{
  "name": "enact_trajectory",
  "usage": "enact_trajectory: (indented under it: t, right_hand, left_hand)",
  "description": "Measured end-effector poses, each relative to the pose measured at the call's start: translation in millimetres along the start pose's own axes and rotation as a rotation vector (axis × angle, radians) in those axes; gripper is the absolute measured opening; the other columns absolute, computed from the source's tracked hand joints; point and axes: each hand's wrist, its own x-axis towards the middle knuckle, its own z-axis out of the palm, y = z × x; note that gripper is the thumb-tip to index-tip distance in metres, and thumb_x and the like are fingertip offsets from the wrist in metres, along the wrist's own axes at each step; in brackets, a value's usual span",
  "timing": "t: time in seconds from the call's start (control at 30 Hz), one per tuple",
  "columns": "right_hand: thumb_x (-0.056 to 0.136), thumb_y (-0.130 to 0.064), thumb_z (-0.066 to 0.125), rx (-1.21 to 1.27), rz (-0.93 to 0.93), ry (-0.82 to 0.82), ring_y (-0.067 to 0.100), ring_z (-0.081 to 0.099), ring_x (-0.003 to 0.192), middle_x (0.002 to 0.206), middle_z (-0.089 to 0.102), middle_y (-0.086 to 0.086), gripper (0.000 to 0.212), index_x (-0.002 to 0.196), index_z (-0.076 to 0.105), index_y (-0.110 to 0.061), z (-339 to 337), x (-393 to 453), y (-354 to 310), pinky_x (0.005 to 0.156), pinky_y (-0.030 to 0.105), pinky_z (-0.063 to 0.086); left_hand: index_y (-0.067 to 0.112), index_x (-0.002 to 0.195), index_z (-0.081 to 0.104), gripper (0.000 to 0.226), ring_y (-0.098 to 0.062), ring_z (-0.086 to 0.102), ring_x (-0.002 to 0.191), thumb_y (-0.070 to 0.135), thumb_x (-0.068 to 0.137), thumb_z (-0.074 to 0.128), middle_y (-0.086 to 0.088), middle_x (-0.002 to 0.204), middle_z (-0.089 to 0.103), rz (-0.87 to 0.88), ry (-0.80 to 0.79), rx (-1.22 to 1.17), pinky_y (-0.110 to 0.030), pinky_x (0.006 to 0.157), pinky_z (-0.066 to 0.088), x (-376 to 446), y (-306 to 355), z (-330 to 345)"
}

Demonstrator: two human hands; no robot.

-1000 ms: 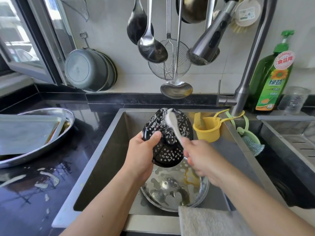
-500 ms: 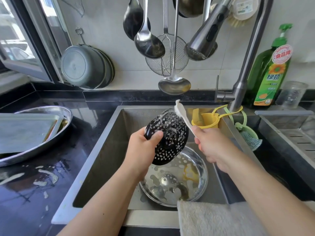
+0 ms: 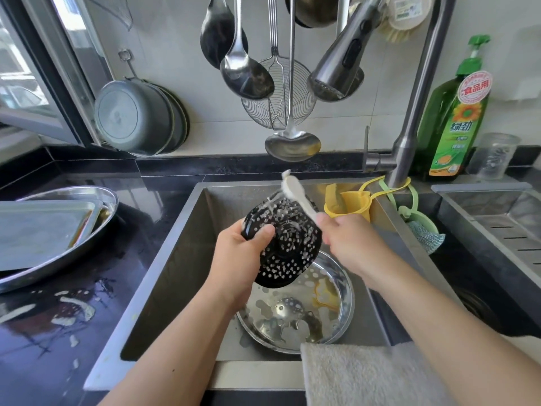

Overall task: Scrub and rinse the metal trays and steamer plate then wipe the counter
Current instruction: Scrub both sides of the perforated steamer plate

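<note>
Head view, with the sink [image 3: 175, 259] as landmark. The left hand [image 3: 237, 256] grips the black perforated steamer plate [image 3: 285, 247] by its left edge, thumb curled over the rim, holding it tilted above the sink. The right hand [image 3: 348, 241] is curled round the handle of a white brush [image 3: 295, 194]. Half a second ago the brush head stood just off the plate's upper edge; now its bristles touch the soapy top of the plate, and the plate has turned slightly more face-up. So the scrubbing stroke has resumed, and this plate is probably still mid-scrub, not yet rinsed.

Directly under the plate, in the sink bottom, lies a round metal tray [image 3: 345, 300] with yellowish residue. Left of the sink, on the wet black bench [image 3: 58, 332], a rectangular tray [image 3: 44, 227] rests inside an oval tray [image 3: 96, 197]; both look unwashed. A grey cloth [image 3: 366, 373] hangs over the sink's front rim, likely for the final wipe of the foam-spotted bench.
</note>
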Motion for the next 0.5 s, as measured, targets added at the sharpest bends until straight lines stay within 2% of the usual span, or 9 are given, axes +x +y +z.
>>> enact_trajectory:
  t: [0.07,0.2,0.33,0.5]
  right_hand:
    - [0.107,-0.043,0.038,0.003,0.014,0.024,0.022,0.044,0.061,0.065,0.049,0.005,0.049,0.075,0.055,-0.010,-2,3,3,0.058,0.033,0.032]
    - [0.106,-0.047,0.038,-0.077,-0.094,-0.086,0.018,0.046,0.057,0.059,0.050,-0.003,0.053,0.070,0.058,-0.014,12,-9,-2,0.057,0.032,0.034]
    - [0.107,-0.046,0.038,-0.015,0.021,0.003,0.023,0.046,0.061,0.061,0.048,0.001,0.051,0.073,0.056,-0.012,2,6,3,0.060,0.033,0.034]
    - [0.105,-0.049,0.042,0.155,0.096,-0.044,0.015,0.030,0.042,0.047,0.037,-0.005,0.051,0.069,0.052,-0.015,9,6,11,0.047,0.027,0.024]
  left_hand:
    - [0.008,0.112,0.073,0.014,-0.035,0.074,0.105,0.006,0.101,0.063,-0.014,0.106,0.079,-0.006,0.005,-0.033,-0.053,0.093,0.059,1,0,-2]
    - [0.004,0.113,0.071,0.016,-0.038,0.073,0.107,0.004,0.101,0.061,-0.019,0.108,0.077,-0.017,-0.023,-0.072,-0.057,0.096,0.058,-1,2,0]
    - [0.002,0.116,0.069,0.018,-0.039,0.073,0.107,0.002,0.102,0.059,-0.020,0.111,0.077,-0.029,-0.004,-0.133,-0.058,0.099,0.056,1,4,-2]
    - [0.001,0.119,0.068,0.020,-0.039,0.073,0.108,0.002,0.102,0.058,-0.021,0.112,0.076,-0.041,0.001,-0.193,-0.057,0.100,0.056,-2,7,-1]
